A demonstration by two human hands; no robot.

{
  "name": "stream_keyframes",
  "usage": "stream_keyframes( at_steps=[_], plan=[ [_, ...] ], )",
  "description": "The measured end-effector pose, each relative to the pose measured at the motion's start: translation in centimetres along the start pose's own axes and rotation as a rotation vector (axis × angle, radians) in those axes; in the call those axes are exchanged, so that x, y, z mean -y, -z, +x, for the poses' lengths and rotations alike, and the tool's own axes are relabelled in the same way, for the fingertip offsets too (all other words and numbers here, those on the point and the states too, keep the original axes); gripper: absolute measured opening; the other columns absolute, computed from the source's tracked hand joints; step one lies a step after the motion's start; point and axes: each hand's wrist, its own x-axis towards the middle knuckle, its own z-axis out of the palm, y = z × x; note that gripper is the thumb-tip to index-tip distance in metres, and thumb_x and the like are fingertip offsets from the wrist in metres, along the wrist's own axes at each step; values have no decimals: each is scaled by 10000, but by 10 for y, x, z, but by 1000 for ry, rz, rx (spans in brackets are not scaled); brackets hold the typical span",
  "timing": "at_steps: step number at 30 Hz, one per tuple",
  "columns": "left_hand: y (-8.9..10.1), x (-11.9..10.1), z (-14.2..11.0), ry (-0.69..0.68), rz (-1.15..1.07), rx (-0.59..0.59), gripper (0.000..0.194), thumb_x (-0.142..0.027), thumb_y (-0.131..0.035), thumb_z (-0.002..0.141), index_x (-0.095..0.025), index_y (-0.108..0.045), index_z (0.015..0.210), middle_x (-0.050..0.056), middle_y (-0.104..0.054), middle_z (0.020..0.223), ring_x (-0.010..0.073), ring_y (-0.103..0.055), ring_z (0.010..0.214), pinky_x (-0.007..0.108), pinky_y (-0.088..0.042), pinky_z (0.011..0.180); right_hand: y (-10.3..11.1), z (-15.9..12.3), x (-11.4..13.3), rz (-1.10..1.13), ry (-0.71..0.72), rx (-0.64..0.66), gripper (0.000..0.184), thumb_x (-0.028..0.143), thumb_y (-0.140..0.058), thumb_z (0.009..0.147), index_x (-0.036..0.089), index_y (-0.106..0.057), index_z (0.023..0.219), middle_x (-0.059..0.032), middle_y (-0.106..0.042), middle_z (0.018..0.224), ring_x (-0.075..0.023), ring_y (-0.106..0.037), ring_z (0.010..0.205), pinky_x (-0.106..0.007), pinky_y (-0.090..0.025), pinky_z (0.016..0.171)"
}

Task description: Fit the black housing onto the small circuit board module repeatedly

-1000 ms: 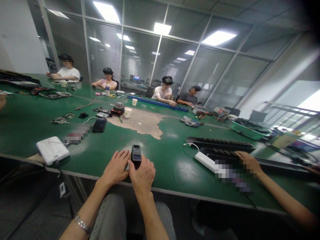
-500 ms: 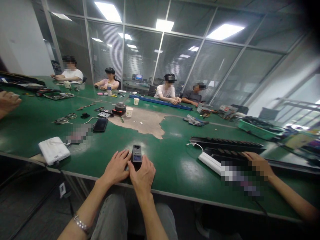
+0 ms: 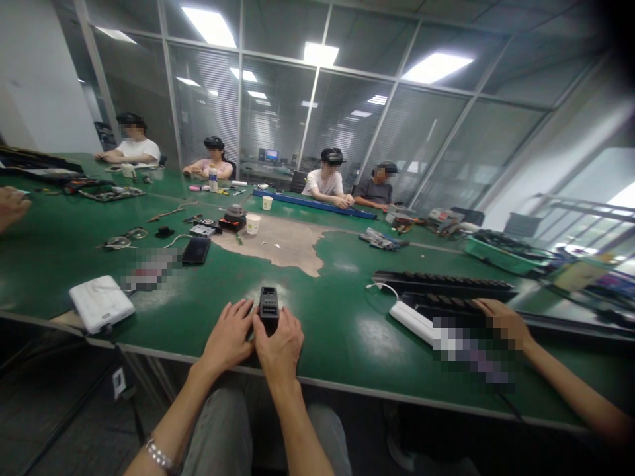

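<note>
Left hand [image 3: 229, 336], right hand [image 3: 280, 342] and device [image 3: 268, 303] have barely moved. Head view: device sits between them, long axis near-to-far; right, closer, pinches its near end, thumb left; left curls loosely, hold unclear.

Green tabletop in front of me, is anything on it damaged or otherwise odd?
Yes: beyond the black device in your right hand, a ragged-edged tan patch interrupts the green tabletop, as if the green had worn or torn away. The device itself shows no obvious damage.
</note>
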Motion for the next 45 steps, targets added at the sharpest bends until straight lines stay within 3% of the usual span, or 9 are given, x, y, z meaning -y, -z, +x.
stream_keyframes(
  at_steps=[9, 16, 22, 31, 35, 40, 45],
  plan=[
    [-3, 3, 0, -29, -5, -15, 640, -573, -501, 901, -243, -435, 1445, 116, -412, 1527, 310, -337, 1418, 546, -217, 1171, 20, 19, 2, 63, 62, -94, 572, 543, -577, 871, 86, -612, 1213, -203, -615, 1254, -307, -553, 1158, -417, -386, 992],
    [-5, 4, 0, -24, -20, -35, 719, -693, -456, 885, -263, -417, 1460, 113, -407, 1531, 309, -315, 1432, 533, -206, 1170, 39, 25, -34, -14, 37, -157, 603, 609, -532, 875, 84, -645, 1150, -229, -615, 1243, -323, -547, 1157, -441, -388, 976],
    [-7, 3, -1, -29, -4, -34, 716, -698, -416, 898, -252, -425, 1458, 115, -404, 1534, 303, -308, 1436, 518, -201, 1173, 34, 17, -64, -113, -20, -133, 571, 594, -585, 843, 97, -679, 1109, -225, -594, 1291, -344, -516, 1206, -463, -384, 982],
    [-6, 3, 0, -32, 14, -30, 722, -714, -394, 897, -244, -447, 1442, 116, -417, 1525, 305, -321, 1429, 520, -209, 1169, 29, 9, -74, -249, -53, -33, 608, 587, -569, 851, 69, -672, 1153, -234, -539, 1365, -384, -436, 1294, -510, -352, 1014],
    [-6, 2, 0, -27, 19, -30, 685, -678, -397, 918, -242, -445, 1444, 113, -409, 1531, 303, -318, 1431, 522, -211, 1170, 26, 7, -78, -276, -58, -20, 696, 619, -528, 854, 29, -640, 1206, -268, -499, 1390, -398, -400, 1320, -515, -328, 1033],
    [-7, 1, 0, -23, 36, -28, 679, -675, -396, 920, -248, -444, 1446, 112, -404, 1534, 308, -320, 1430, 536, -218, 1167, 23, 5, -83, -221, -50, -66, 916, 686, -497, 833, -49, -460, 1378, -298, -447, 1420, -388, -374, 1336, -494, -304, 1067],
    [-9, 2, 0, -30, 48, -42, 682, -672, -390, 924, -231, -452, 1441, 117, -411, 1529, 308, -320, 1431, 537, -222, 1167, 23, 4, -86, -162, -30, -117, 945, 716, -475, 835, -56, -447, 1379, -299, -458, 1408, -381, -382, 1328, -488, -302, 1082]
  ],
)
